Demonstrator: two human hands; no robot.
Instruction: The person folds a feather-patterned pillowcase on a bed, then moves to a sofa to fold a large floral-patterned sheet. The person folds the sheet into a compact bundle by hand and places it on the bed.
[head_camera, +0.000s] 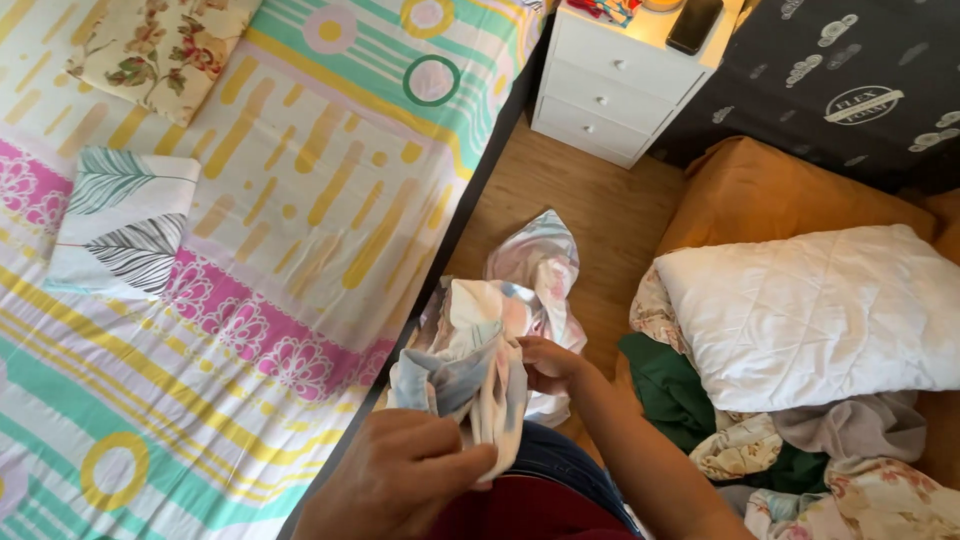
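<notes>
Pastel cloth (480, 350), both hands' grip closed

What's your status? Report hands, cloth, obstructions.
Left hand and right hand both gripping the bunched pastel cloth. Cloth held above the wooden floor, beside the bed. Nothing blocking.

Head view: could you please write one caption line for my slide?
Both hands, left and right, hold a crumpled pastel cloth beside a patterned bed, near a white pillow.
</notes>
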